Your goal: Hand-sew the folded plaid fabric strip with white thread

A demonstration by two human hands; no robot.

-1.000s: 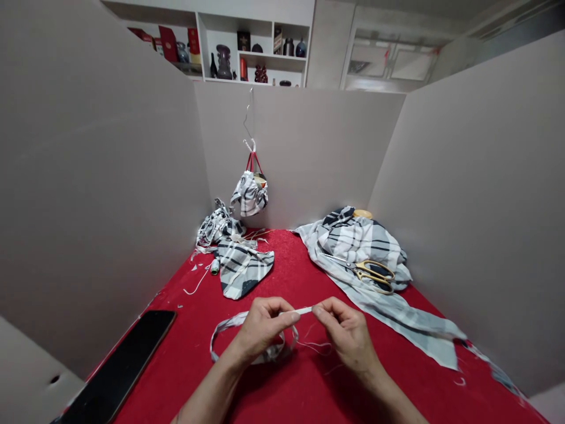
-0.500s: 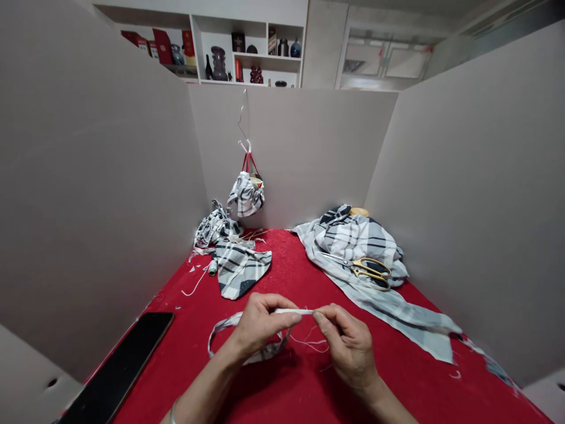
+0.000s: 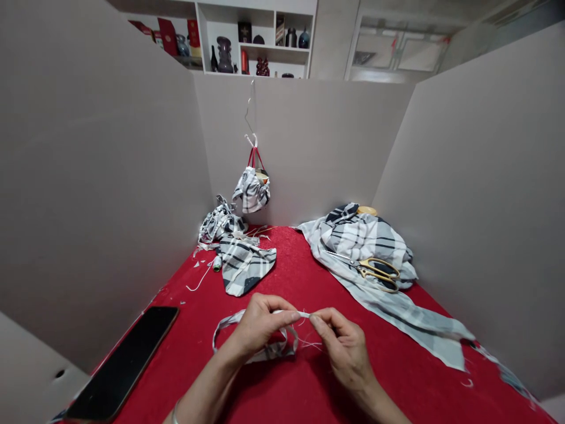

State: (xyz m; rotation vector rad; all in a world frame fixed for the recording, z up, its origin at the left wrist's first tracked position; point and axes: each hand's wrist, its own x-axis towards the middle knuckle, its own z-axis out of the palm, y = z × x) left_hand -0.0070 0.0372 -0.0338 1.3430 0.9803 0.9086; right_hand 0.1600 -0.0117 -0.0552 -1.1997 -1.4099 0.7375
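1. Pinches the pale strip (image 3: pixel 304 315) between closed thumb and finger of the left hand (image 3: pixel 263 324).
2. Grips it likewise with the right hand (image 3: pixel 344 344), just beside.
3. Holds it above the red tablecloth (image 3: pixel 295 268), nearer than the scissors (image 3: pixel 359 267) and plaid cloth (image 3: pixel 357 238).

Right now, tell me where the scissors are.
In the head view, the scissors lie on the right side, on top of the checked cloth, beyond the right hand.

Looks like matt cloth in the strip (image 3: pixel 276 352); gleams metallic on the scissors (image 3: pixel 356 264); shows smooth on the phone (image 3: pixel 126 362).
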